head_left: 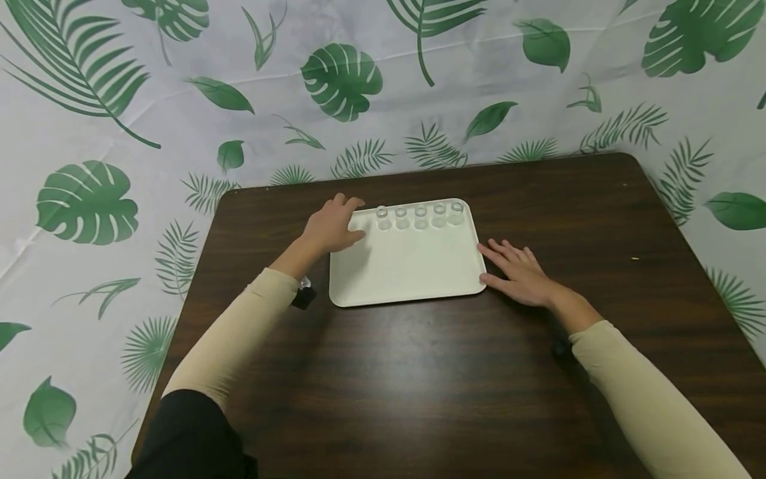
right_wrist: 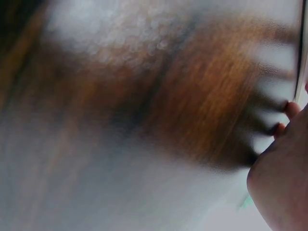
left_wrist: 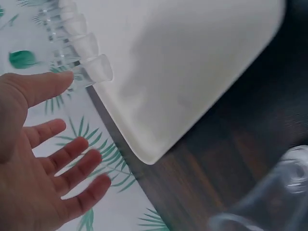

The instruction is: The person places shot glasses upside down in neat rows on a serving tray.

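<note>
A white rectangular tray (head_left: 413, 266) lies on the dark wooden table, and several small clear cups (head_left: 421, 216) stand in a row along its back edge. At the tray's back left corner is my left hand (head_left: 332, 226), thumb and fingers spread, nothing in its grasp. In the left wrist view its thumb overlaps the nearest clear cup (left_wrist: 98, 70), while the other fingers reach past the tray's edge. My right hand (head_left: 519, 274) lies at the tray's right side, fingers extended and fingertips right at the rim. Only part of that hand (right_wrist: 284, 178) shows in the right wrist view.
The brown wooden table (head_left: 407, 386) extends around the tray on all sides. Behind it hangs a white cloth (head_left: 269, 140) printed with green leaves. A blurred transparent object (left_wrist: 284, 192) appears at the lower right of the left wrist view.
</note>
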### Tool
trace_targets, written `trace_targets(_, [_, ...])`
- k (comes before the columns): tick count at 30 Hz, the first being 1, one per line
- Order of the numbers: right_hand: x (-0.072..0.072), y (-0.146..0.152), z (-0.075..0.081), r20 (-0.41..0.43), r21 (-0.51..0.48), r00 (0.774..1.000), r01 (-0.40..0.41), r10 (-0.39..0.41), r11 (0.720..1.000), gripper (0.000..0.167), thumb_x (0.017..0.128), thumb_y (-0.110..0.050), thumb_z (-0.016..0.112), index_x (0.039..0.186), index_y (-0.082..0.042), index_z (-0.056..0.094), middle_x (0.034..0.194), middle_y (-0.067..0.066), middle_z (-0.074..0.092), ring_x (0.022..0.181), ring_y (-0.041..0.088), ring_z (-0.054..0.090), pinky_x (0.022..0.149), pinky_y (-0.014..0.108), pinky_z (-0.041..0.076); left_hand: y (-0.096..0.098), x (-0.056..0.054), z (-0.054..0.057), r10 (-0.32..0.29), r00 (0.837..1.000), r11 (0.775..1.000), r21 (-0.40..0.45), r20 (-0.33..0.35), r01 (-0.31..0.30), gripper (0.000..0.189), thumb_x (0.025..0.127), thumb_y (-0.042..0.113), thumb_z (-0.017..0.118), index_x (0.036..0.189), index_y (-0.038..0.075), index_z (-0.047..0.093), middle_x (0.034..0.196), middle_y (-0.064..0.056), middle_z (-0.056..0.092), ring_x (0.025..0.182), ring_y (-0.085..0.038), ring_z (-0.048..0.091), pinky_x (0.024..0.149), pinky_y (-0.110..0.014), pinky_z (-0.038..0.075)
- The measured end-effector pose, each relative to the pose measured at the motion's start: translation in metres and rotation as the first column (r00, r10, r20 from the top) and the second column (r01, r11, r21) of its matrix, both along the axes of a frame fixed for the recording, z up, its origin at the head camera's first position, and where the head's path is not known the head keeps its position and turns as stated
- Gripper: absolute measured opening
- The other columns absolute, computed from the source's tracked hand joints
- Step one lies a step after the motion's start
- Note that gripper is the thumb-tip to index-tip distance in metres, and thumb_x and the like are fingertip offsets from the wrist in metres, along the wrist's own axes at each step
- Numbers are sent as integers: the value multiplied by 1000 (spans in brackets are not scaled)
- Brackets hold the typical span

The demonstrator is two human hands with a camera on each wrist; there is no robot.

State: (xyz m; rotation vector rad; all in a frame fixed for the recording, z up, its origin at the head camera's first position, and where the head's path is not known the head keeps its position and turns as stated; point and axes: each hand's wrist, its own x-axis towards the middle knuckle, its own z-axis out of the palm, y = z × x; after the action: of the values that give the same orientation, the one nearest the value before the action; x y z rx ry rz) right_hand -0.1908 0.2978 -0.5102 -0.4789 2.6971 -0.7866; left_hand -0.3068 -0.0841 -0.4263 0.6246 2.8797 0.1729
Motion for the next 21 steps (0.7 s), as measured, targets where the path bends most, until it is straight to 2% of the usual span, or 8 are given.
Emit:
trace_targets(4, [-1, 0, -1, 4, 7, 1000, -6, 6, 1000, 70, 101, -47, 48, 158, -20, 18, 162, 17, 10, 147, 42, 0, 110, 64, -7, -25, 21, 0, 47, 996, 992, 121, -72, -39, 67, 90, 35, 70, 148, 15, 41, 131, -17, 44, 118, -36, 44, 86, -53, 43])
trace_targets(6, [-2, 0, -2, 9, 9, 1000, -8, 8, 1000, 70, 101, -48, 47, 159, -20, 17, 163, 17, 9, 147, 42, 0, 111, 63, -8, -39, 32, 0, 79, 991, 979, 196, -112, -56, 68, 89, 34, 72, 147, 14, 43, 131, -18, 45, 119, -37, 43, 88, -55, 42])
trace_targets(8, [-2, 0, -2, 12, 8, 1000, -9, 9, 1000, 71, 101, -48, 47, 159, -20, 16, 163, 17, 8, 147, 42, -1, 110, 63, -8, -55, 44, 0, 116, 986, 957, 279, -119, -79, 67, 89, 33, 73, 146, 12, 44, 132, -19, 45, 119, -39, 43, 87, -58, 41])
trace_targets(11, [-2, 0, -3, 17, 10, 1000, -10, 10, 1000, 71, 101, -48, 47, 159, -20, 15, 163, 17, 7, 147, 42, -1, 110, 63, -9, -80, 60, -3, 150, 985, 910, 403, -89, -103, 67, 90, 31, 73, 146, 8, 43, 132, -22, 46, 118, -40, 43, 88, -59, 40])
trace_targets(15, [-2, 1, -5, 21, 13, 1000, -8, 7, 1000, 71, 101, -49, 46, 159, -21, 14, 163, 16, 7, 147, 41, -2, 110, 63, -9, -114, 79, -16, 185, 982, 819, 557, -26, -140, 69, 90, 27, 73, 146, 2, 40, 132, -25, 45, 120, -42, 42, 96, -59, 37])
trace_targets(18, [-2, 0, -6, 20, 10, 1000, -4, 4, 1000, 72, 101, -49, 46, 159, -21, 14, 163, 16, 7, 147, 41, -2, 111, 62, -9, -133, 95, -30, 221, 975, 758, 628, 8, -177, 69, 90, 23, 74, 145, 1, 40, 134, -26, 44, 124, -43, 42, 100, -59, 35])
trace_targets(21, [-2, 0, -6, 18, 11, 1000, -2, 2, 1000, 72, 101, -49, 46, 159, -21, 14, 163, 17, 7, 147, 41, -2, 110, 62, -9, -145, 112, -44, 258, 965, 712, 666, 44, -221, 68, 88, 19, 75, 144, 1, 40, 135, -25, 43, 124, -42, 42, 96, -60, 38])
